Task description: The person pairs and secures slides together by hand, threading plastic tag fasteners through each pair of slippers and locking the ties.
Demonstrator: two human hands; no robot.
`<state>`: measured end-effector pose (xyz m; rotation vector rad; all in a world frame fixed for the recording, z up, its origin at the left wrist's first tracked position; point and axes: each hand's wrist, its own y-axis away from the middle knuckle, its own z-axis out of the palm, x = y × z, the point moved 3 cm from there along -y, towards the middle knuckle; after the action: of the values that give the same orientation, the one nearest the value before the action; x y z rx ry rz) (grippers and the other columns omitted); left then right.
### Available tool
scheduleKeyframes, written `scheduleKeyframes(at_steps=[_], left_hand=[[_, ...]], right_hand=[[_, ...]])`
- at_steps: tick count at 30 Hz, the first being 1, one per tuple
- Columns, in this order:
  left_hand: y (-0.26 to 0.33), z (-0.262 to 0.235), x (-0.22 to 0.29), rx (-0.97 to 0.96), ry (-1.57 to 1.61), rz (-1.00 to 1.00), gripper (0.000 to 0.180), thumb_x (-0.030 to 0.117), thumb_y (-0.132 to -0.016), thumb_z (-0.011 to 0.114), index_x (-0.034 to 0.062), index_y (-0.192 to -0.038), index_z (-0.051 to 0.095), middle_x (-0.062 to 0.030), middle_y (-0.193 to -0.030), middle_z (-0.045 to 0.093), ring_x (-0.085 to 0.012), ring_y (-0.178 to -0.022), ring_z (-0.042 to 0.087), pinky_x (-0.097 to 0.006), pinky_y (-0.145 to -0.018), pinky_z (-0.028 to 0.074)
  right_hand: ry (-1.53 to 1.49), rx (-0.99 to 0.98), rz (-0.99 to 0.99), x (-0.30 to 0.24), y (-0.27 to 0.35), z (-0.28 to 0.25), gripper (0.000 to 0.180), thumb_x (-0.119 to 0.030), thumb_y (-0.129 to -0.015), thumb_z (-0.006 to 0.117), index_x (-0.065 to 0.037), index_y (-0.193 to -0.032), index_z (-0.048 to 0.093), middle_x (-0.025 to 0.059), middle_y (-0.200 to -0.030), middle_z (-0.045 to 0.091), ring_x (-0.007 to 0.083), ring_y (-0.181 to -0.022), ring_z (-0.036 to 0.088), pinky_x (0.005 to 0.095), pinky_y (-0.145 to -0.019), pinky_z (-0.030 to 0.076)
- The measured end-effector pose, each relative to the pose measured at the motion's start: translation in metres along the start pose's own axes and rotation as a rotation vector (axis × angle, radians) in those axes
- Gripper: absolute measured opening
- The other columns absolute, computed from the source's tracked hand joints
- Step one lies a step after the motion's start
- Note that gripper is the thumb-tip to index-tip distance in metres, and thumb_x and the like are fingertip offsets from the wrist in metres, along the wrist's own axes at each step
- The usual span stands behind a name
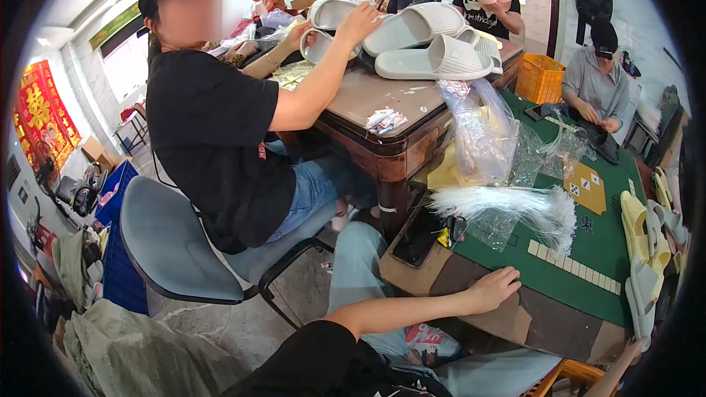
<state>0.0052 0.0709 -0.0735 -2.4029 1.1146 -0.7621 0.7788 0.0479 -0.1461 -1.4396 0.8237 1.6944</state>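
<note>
My left hand (494, 291) lies on the brown cardboard along the near edge of the green-topped table (507, 248). Its fingers are stretched loosely, and nothing is in them. At the lower right, my right hand (637, 348) grips the near end of a light grey slipper (641, 303); part of that hand is hard to make out. Pale yellow slippers (634, 222) and more grey ones stand along the table's right edge. Beyond my left hand lies a bundle of thin white plastic ties (515, 212). A black phone (415, 237) is to its left.
Clear plastic bags (482, 129) lie beyond the ties. On my left a seated person (220, 140) handles grey slippers on a brown table (353, 106) piled with more pairs. An orange crate (540, 79) stands beyond, near another seated person (599, 88). A second orange crate (570, 375) sits low beside me.
</note>
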Motion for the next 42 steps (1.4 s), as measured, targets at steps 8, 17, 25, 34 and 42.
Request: scheduleKeyframes(at_steps=[8,17,25,34,42], left_hand=[[0.0,-0.003,0.002,0.028,0.016,-0.004,0.038,-0.004,-0.068,0.052,-0.0068,-0.105,0.054,-0.0185,-0.112,0.046,-0.0328,-0.111,0.044,-0.038,-0.095,0.039],[-0.001,-0.008,0.001,0.029,0.042,-0.004,0.038,-0.003,-0.069,0.052,-0.0045,-0.106,0.053,-0.0176,-0.11,0.046,-0.0326,-0.107,0.045,-0.037,-0.093,0.04],[0.001,-0.044,0.016,0.446,0.604,-0.453,0.042,0.007,-0.084,0.056,0.0005,-0.121,0.039,-0.0187,-0.112,0.046,-0.0313,-0.099,0.051,-0.037,-0.087,0.043],[0.026,-0.06,-0.002,0.241,0.213,-0.532,0.025,0.019,-0.086,0.057,0.0077,-0.108,0.055,-0.0221,-0.114,0.042,-0.041,-0.1,0.047,-0.044,-0.084,0.041],[0.0,-0.073,0.023,0.127,0.225,-0.524,0.058,0.029,-0.084,0.059,0.0011,-0.128,0.034,-0.0239,-0.112,0.046,-0.0401,-0.101,0.047,-0.045,-0.085,0.039]], right_hand=[[-0.237,-0.039,-0.128,-0.022,0.074,0.052,0.063,-0.042,-0.087,0.054,-0.007,-0.135,0.031,0.0155,-0.134,0.033,0.0313,-0.125,0.033,0.044,-0.1,0.034],[-0.349,-0.305,-0.1,-0.014,0.097,0.068,0.049,-0.033,-0.092,0.048,-0.005,-0.13,0.034,0.0135,-0.135,0.034,0.0272,-0.122,0.036,0.0343,-0.098,0.037],[-0.179,-0.776,0.268,-0.039,0.32,0.176,0.043,-0.033,-0.088,0.047,-0.009,-0.123,0.043,0.008,-0.127,0.047,0.026,-0.109,0.052,0.0426,-0.085,0.047],[-0.048,-0.95,0.387,-0.084,0.418,0.236,0.056,-0.052,-0.091,0.042,-0.008,-0.124,0.045,0.0087,-0.114,0.058,0.0199,-0.098,0.06,0.0365,-0.08,0.05],[0.334,-0.704,0.092,-0.087,0.427,0.242,0.029,-0.024,-0.091,0.049,-0.003,-0.11,0.052,0.0043,-0.094,0.06,0.0092,-0.076,0.057,0.0238,-0.057,0.05]])
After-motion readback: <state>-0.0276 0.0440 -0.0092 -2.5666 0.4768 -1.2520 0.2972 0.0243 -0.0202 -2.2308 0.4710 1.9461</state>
